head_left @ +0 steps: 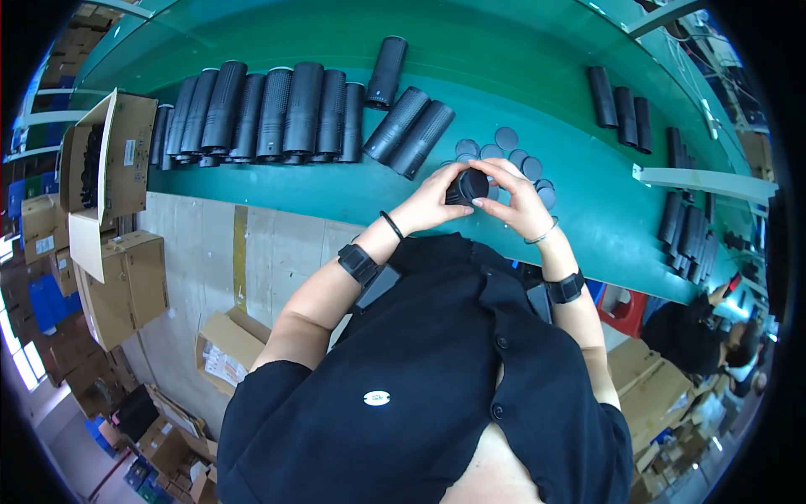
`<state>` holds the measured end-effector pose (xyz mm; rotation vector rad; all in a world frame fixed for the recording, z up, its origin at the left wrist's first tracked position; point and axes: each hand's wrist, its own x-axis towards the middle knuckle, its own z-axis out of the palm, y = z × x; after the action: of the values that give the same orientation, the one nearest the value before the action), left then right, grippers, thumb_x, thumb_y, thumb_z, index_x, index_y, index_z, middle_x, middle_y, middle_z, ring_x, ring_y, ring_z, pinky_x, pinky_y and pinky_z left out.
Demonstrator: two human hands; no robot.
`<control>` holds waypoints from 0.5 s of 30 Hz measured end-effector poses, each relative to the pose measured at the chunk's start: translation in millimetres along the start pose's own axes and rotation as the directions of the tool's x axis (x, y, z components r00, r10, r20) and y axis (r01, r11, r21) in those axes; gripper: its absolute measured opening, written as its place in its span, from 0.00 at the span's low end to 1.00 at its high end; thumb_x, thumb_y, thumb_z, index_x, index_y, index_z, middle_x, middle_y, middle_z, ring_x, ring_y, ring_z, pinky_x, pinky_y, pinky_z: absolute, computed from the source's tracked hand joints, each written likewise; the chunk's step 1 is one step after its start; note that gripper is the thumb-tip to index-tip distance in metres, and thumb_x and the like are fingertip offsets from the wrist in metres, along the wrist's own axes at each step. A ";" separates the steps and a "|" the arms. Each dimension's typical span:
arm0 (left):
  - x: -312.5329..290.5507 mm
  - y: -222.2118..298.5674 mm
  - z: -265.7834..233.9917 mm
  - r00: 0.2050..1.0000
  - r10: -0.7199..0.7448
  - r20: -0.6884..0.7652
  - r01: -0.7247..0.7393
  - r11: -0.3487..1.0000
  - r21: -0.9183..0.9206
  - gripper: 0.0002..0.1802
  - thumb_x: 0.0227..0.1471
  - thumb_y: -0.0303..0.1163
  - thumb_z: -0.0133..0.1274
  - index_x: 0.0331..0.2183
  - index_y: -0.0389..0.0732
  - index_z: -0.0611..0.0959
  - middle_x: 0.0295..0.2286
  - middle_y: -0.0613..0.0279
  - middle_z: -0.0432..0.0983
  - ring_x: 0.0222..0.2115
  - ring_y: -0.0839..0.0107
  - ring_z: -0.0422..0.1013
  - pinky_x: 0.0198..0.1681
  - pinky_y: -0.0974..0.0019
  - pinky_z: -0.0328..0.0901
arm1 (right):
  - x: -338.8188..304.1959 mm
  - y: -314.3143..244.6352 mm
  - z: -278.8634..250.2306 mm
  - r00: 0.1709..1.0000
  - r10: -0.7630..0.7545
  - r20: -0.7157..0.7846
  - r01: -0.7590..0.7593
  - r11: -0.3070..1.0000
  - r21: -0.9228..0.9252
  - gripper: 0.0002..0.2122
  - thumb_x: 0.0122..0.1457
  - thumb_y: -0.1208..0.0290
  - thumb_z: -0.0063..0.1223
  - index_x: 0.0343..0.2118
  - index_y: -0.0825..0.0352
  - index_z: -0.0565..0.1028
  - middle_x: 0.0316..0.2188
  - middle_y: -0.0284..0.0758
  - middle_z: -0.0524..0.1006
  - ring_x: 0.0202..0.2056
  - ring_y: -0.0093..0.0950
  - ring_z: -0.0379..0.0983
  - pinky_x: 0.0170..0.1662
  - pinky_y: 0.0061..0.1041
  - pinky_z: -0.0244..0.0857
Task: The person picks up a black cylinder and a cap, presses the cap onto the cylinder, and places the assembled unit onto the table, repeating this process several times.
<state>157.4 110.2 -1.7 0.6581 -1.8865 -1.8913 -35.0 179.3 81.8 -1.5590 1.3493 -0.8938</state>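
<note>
Between my hands is a black ribbed cylinder (pixel 467 188), its round end turned toward me. My left hand (pixel 431 200) grips its left side. My right hand (pixel 518 202) curls over the end from the right, thumb and fingertips pressed on the rim. Just beyond my hands lie several flat dark round discs (pixel 505 139), some partly hidden behind my fingers. Left of the discs, two black cylinders (pixel 422 139) lean slantwise on the green table (pixel 285 189), and another cylinder (pixel 388 72) is set behind them.
A row of several black cylinders (pixel 303 109) lines the table's left part. More cylinders (pixel 625 116) are at the right. An open cardboard box (pixel 126 151) stands beside the table's left end, with other boxes (pixel 134 290) below. Another person (pixel 688 336) is at the far right.
</note>
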 end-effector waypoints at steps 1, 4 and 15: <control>-0.6 2.3 0.3 1.000 -0.004 -0.004 0.004 1.000 -0.003 0.43 0.40 0.27 0.66 0.56 0.35 0.61 0.50 0.51 0.63 0.52 0.64 0.63 0.56 0.65 0.58 | 0.7 -0.9 2.0 1.000 -0.017 -0.015 0.016 0.997 -0.072 0.25 0.49 0.77 0.60 0.53 0.63 0.71 0.50 0.39 0.71 0.50 0.36 0.68 0.50 0.30 0.66; -2.6 11.0 0.7 1.000 0.014 -0.020 -0.009 0.978 0.208 0.43 0.42 0.31 0.65 0.56 0.35 0.61 0.50 0.49 0.63 0.54 0.60 0.61 0.56 0.62 0.57 | 0.0 4.7 3.2 1.000 -0.028 0.005 0.029 0.977 -0.212 0.26 0.48 0.77 0.61 0.53 0.65 0.71 0.50 0.41 0.71 0.52 0.38 0.67 0.54 0.33 0.62; -1.6 1.7 7.5 0.994 0.066 -0.087 -0.041 0.963 0.266 0.36 0.53 0.56 0.52 0.52 0.37 0.66 0.43 0.47 0.67 0.48 0.49 0.63 0.52 0.52 0.57 | 0.1 -9.1 9.1 1.000 -0.019 0.008 0.020 0.934 -0.357 0.26 0.45 0.79 0.61 0.51 0.68 0.71 0.49 0.43 0.71 0.51 0.41 0.67 0.54 0.34 0.62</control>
<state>154.3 117.2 0.0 0.7558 -2.0919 -1.5600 -23.3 180.9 86.9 -1.8486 1.5599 -0.6804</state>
